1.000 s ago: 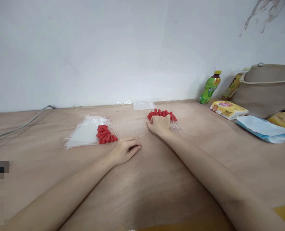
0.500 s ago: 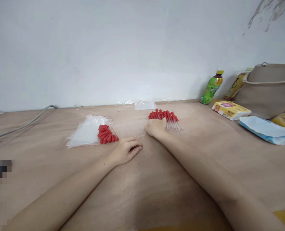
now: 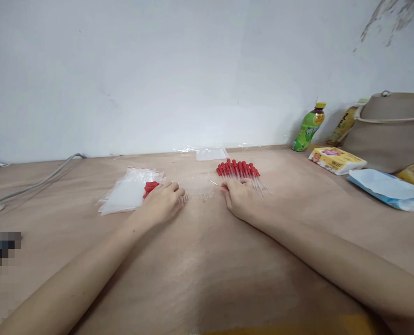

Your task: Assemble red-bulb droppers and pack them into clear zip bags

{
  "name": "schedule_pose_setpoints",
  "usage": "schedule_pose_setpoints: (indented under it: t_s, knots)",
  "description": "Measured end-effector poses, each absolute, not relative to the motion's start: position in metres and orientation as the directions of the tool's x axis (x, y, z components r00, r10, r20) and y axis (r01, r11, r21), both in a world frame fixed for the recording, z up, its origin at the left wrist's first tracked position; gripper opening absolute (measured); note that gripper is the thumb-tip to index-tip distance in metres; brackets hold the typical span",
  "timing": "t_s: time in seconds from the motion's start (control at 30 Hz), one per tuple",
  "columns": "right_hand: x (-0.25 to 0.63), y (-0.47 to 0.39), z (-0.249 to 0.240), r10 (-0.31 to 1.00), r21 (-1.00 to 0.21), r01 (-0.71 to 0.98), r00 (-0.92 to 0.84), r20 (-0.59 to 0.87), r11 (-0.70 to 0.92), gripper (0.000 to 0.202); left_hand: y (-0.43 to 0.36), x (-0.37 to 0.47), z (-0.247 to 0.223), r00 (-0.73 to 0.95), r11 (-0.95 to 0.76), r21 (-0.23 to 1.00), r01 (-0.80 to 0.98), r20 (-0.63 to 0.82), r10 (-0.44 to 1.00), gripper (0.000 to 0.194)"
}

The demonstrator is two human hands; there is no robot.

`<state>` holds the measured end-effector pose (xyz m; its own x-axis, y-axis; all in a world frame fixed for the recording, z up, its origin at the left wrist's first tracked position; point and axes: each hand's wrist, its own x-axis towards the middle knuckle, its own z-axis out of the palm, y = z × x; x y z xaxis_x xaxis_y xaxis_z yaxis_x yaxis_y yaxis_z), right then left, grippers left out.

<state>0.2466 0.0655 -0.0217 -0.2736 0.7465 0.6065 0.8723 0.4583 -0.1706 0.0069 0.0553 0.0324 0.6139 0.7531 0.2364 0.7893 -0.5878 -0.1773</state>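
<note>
My left hand point(image 3: 165, 200) lies over a pile of red rubber bulbs point(image 3: 151, 187), its fingers bent down so that their tips and anything in them are hidden. Between the hands lies a row of thin clear tubes point(image 3: 198, 186). In my right hand point(image 3: 238, 197) one thin clear tube point(image 3: 213, 182) is pinched, its free end pointing left over the row. Just beyond that hand, several clear tubes with red bulbs on their ends point(image 3: 240, 168) lie side by side. Clear plastic bags point(image 3: 126, 190) are stacked left of the loose bulbs.
Another clear bag point(image 3: 212, 154) lies near the wall. At the right are a green bottle point(image 3: 308, 128), a yellow tissue pack point(image 3: 336, 160), a blue and white packet point(image 3: 390, 188) and a beige bag point(image 3: 388, 135). A grey cable point(image 3: 49, 176) runs along the left.
My left hand has moved left and away from me onto the loose red bulbs. My right hand has shifted slightly right and nearer, and a tube now shows in its fingers.
</note>
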Motion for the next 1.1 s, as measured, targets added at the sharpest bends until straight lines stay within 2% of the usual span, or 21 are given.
schedule_pose_setpoints:
  t_s: [0.1, 0.2, 0.43, 0.53, 0.67, 0.77, 0.83, 0.9, 1.0, 1.1]
  knots:
    - [0.259, 0.056, -0.028, 0.685, -0.174, 0.826, -0.305, 0.661, 0.536, 0.021, 0.058, -0.004, 0.046, 0.576, -0.566, -0.121, 0.816, 0.083, 0.813, 0.019]
    - [0.264, 0.054, -0.028, 0.686, -0.202, 0.822, -0.278, 0.672, 0.532, 0.025, 0.058, -0.009, 0.053, 0.56, -0.555, -0.13, 0.822, 0.006, 0.829, 0.017]
    - [0.263, 0.056, -0.028, 0.705, -0.215, 0.823, -0.282, 0.651, 0.527, 0.027, 0.063, -0.011, 0.042, 0.587, -0.567, -0.262, 0.781, 0.001, 0.809, 0.018]
    - [0.263, 0.056, -0.028, 0.72, -0.264, 0.803, -0.269, 0.64, 0.535, 0.023, 0.064, -0.012, 0.044, 0.611, -0.585, -0.264, 0.767, 0.025, 0.791, 0.018]
    - [0.264, 0.056, -0.027, 0.741, -0.367, 0.75, -0.236, 0.628, 0.55, 0.016, 0.059, -0.007, 0.053, 0.651, -0.639, -0.122, 0.759, 0.112, 0.751, 0.018]
    - [0.265, 0.057, -0.025, 0.757, -0.429, 0.717, -0.211, 0.618, 0.549, 0.014, 0.051, 0.006, 0.051, 0.648, -0.689, 0.094, 0.719, 0.267, 0.713, 0.018]
    - [0.265, 0.057, -0.025, 0.755, -0.437, 0.706, -0.213, 0.62, 0.558, 0.014, 0.045, 0.016, 0.04, 0.633, -0.729, 0.273, 0.627, 0.367, 0.682, 0.017]
    - [0.266, 0.056, -0.025, 0.729, -0.417, 0.695, -0.226, 0.646, 0.585, 0.02, 0.041, 0.025, 0.025, 0.64, -0.754, 0.391, 0.528, 0.4, 0.656, 0.019]
    - [0.267, 0.056, -0.025, 0.684, -0.369, 0.684, -0.261, 0.682, 0.629, 0.028, 0.037, 0.032, 0.003, 0.677, -0.766, 0.445, 0.464, 0.38, 0.63, 0.02]
    - [0.267, 0.055, -0.026, 0.677, -0.361, 0.679, -0.275, 0.682, 0.639, 0.026, 0.035, 0.034, -0.007, 0.662, -0.776, 0.415, 0.475, 0.411, 0.626, 0.02]
